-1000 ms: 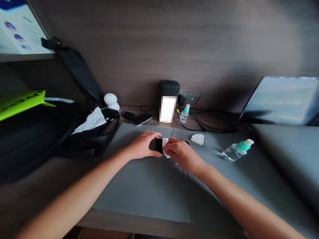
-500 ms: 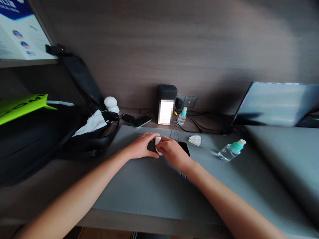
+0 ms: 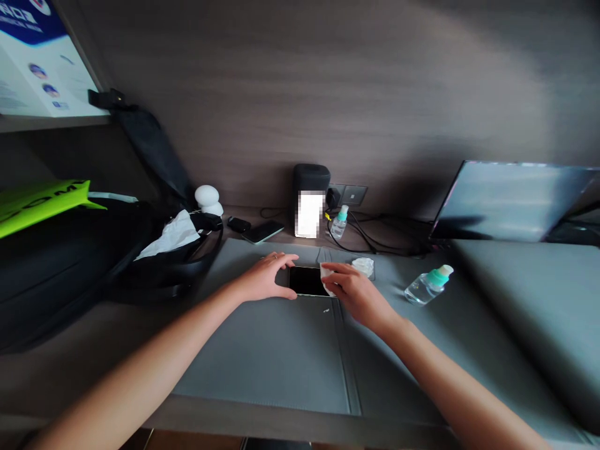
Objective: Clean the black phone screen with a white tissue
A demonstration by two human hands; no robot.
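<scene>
A smartphone with a dark screen lies face up on the grey desk mat. My left hand grips its left end, thumb on the near edge and fingers along the far edge. Pinched in the fingers of my right hand is a white tissue, pressed against the right end of the screen. Part of the tissue is hidden under those fingers. A tiny white scrap sits on the mat just in front of the phone.
A crumpled tissue and a clear spray bottle lie to the right. Behind stand a black speaker and a smaller spray bottle, near cables. A black bag fills the left; a laptop stands back right.
My right hand has slid rightward with the tissue, from beside my left hand to the phone's right end, uncovering the screen. My left hand has stayed in place.
</scene>
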